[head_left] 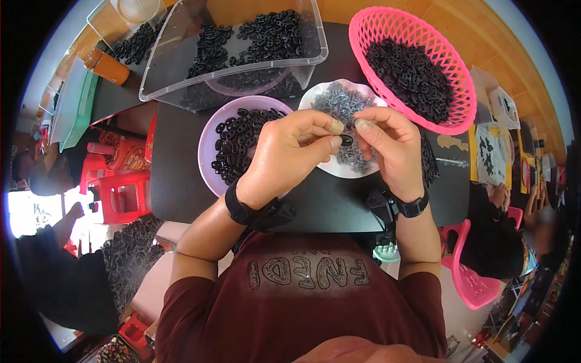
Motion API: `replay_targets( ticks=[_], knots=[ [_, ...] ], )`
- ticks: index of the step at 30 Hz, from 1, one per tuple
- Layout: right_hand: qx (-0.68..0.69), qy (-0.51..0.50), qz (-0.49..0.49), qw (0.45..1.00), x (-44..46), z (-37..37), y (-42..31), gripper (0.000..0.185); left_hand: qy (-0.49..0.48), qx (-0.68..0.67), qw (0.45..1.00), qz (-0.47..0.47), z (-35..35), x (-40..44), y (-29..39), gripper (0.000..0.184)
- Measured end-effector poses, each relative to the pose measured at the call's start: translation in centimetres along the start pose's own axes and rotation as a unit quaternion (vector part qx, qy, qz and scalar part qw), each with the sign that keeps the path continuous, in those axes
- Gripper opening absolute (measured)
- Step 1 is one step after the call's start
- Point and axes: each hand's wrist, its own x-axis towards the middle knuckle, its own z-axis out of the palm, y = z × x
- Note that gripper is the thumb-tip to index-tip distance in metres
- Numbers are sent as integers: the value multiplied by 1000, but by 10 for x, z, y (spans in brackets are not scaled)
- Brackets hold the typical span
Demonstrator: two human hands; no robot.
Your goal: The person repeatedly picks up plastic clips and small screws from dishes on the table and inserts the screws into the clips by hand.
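Observation:
My left hand is closed in a pinch on a small black oval plastic piece with a slot in it. My right hand is closed too, thumb against fingertips, right beside that piece; what it pinches is too small to make out. Both hands are above a white scalloped plate heaped with small clear-grey plastic parts. Left of the plate, partly behind my left wrist, a lilac bowl contains loose black oval pieces.
A clear plastic bin with black pieces stands at the back left. At the back right is a pink basket full of black pieces. More black pieces lie by my right wrist. Other people sit at both sides, near red stools and a pink chair.

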Motion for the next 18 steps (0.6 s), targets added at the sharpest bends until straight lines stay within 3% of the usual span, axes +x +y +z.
replay_targets(
  ticks=[12,18],
  knots=[
    [-25,35,-2,999,-2,9,-2,14,13,54,994,92,2,1,-13,13],
    [-37,31,-6,999,-3,10,-2,13,21,62,993,94,3,0,-13,12]
  ],
)
